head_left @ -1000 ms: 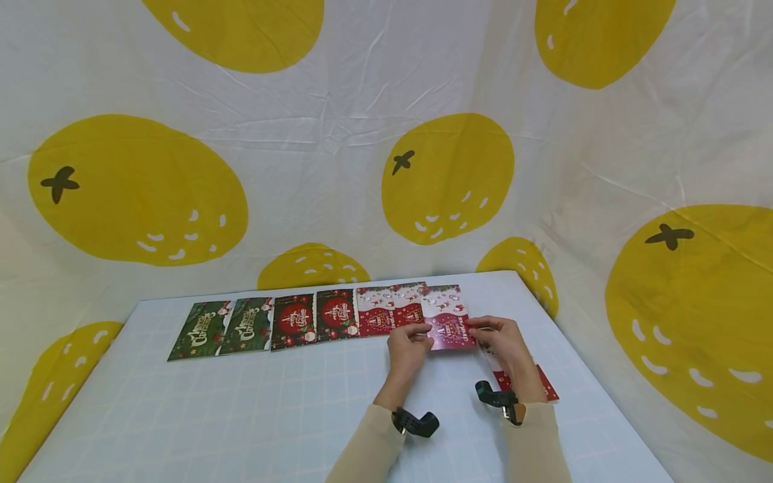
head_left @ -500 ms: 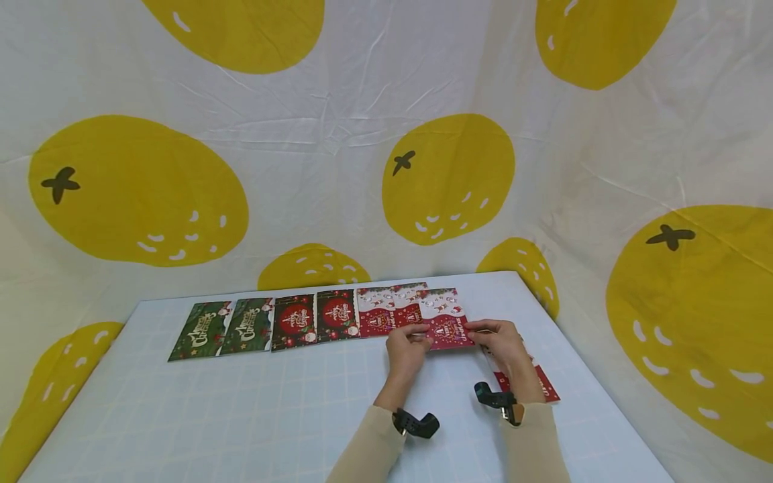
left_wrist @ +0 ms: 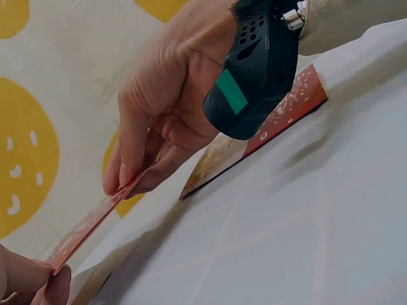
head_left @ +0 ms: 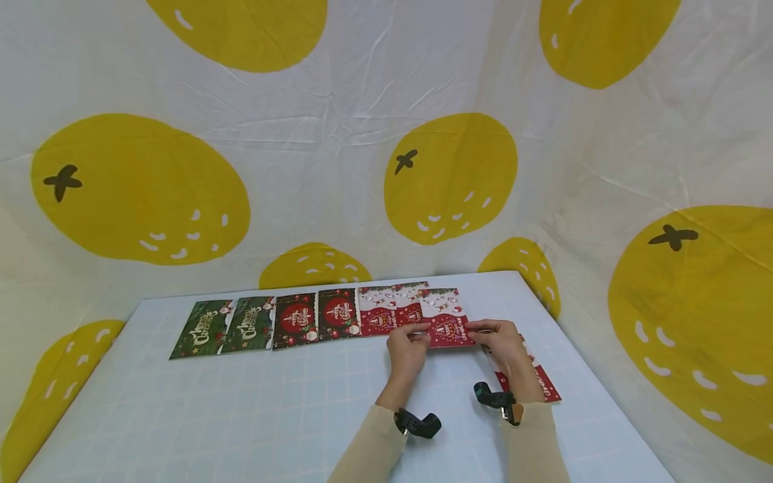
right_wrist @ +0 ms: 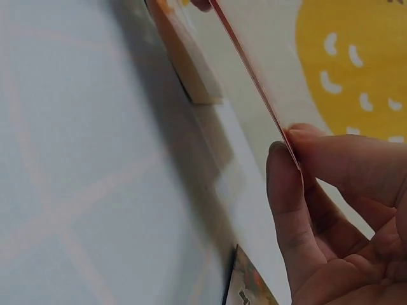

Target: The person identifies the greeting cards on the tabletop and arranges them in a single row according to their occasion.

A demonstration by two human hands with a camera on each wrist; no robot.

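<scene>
A red-and-white Christmas card [head_left: 445,329] is held between both hands, a little above the table. My left hand [head_left: 407,352] pinches its left edge between thumb and fingers, and my right hand [head_left: 504,349] pinches the right edge. Both wrist views show the card edge-on, with a shadow beneath it on the cloth. Close to its left lie two matching red-and-white cards [head_left: 377,312], the second partly covered by the held one in the head view. Another such card [head_left: 546,386] lies under my right wrist, mostly hidden by it.
Along the far side of the table [head_left: 241,416], the row continues leftward with two dark red cards [head_left: 295,322] and two green cards [head_left: 203,329]. A fruit-print curtain [head_left: 338,188] stands behind and beside the table. A wrist camera [head_left: 418,424] sticks out from my left wrist.
The held card has shifted slightly left and changed tilt; the glare on its red part is gone. Both hands keep their pinch, and the other cards stay put.
</scene>
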